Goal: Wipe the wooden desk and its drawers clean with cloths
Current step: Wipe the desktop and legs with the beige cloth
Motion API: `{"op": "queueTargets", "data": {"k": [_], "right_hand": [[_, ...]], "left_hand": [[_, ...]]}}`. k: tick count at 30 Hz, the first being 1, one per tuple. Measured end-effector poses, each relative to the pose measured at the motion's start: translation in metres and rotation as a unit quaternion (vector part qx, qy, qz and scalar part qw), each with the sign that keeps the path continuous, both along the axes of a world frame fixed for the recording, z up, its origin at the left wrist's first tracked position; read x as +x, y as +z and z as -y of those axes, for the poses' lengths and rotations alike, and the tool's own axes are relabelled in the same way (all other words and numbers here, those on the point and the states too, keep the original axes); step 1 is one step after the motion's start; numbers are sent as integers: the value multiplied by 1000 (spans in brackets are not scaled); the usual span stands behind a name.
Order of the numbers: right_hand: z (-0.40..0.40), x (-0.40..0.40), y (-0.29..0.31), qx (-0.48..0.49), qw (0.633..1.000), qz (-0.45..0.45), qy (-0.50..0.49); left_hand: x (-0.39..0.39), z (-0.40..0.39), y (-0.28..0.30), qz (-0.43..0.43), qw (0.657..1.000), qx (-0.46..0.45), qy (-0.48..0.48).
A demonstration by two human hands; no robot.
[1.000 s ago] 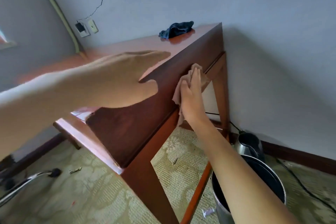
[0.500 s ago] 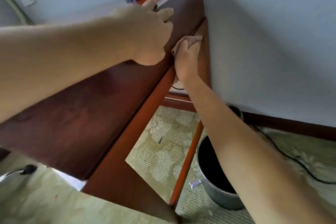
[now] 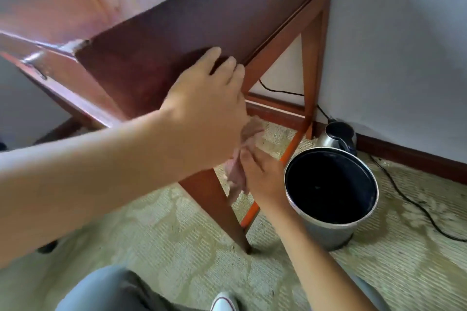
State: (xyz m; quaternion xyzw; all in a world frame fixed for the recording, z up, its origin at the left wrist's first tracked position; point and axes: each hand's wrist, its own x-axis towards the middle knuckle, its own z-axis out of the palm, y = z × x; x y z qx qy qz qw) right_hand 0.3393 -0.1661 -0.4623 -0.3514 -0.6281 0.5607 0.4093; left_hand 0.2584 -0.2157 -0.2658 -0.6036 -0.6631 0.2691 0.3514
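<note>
A person leans over a wooden desk (image 3: 177, 40), seen from a head-worn camera, with both bare arms reaching toward its right end panel. At far left, an open drawer (image 3: 48, 65) juts from the desk's front; its inside is too blurred to tell what it holds. The desk is dark reddish-brown, its side panel glossy and its slanted leg (image 3: 217, 207) a lighter orange-brown, standing on a pale green patterned carpet (image 3: 151, 235). The left hand (image 3: 209, 113) crosses in front, fingers loosely extended with the tips against the side panel, holding nothing. Just below it the right hand (image 3: 262, 179) grips a crumpled pinkish-beige cloth (image 3: 242, 156) against the upper part of the leg, partly hidden behind the left hand. Right of the leg stands a round metal waste bin (image 3: 331, 227) with a dark interior, in which no contents can be made out. Behind it, by the wall (image 3: 404, 45), sits a steel electric kettle (image 3: 338, 136) with a black lid, near a black cable (image 3: 414, 202) trailing over the carpet. No writing or label is legible anywhere.
</note>
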Motion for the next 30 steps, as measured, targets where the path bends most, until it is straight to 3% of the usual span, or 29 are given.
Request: {"op": "queueTargets", "data": {"k": [3, 6, 9, 14, 17, 20, 22, 25, 27, 30], "right_hand": [[35, 9, -29, -157, 978, -28, 133], [76, 0, -28, -143, 959, -127, 209], [86, -10, -37, -127, 963, -160, 178], [72, -11, -137, -212, 964, 56, 152], [67, -6, -130, -186, 960, 110, 179], [68, -9, -54, -142, 973, -37, 178], [69, -13, -23, -200, 942, -182, 201], [75, -7, -27, -211, 936, -225, 168], [78, -6, -62, -221, 950, -169, 139], [70, -8, -133, -124, 986, 71, 88]], "left_hand": [[5, 31, -33, -36, 998, -34, -33], [0, 66, -68, -89, 996, -23, -6], [-9, 80, -94, -100, 995, -27, -10], [-22, 90, -134, -101, 992, -2, -73], [-28, 73, -146, -21, 979, 95, -178], [-38, 68, -152, 23, 948, 159, -274], [-42, 67, -156, 19, 932, 193, -307], [-41, 63, -162, -3, 918, 212, -336], [-34, 60, -161, 1, 923, 203, -326], [-27, 63, -161, 25, 936, 209, -281]]}}
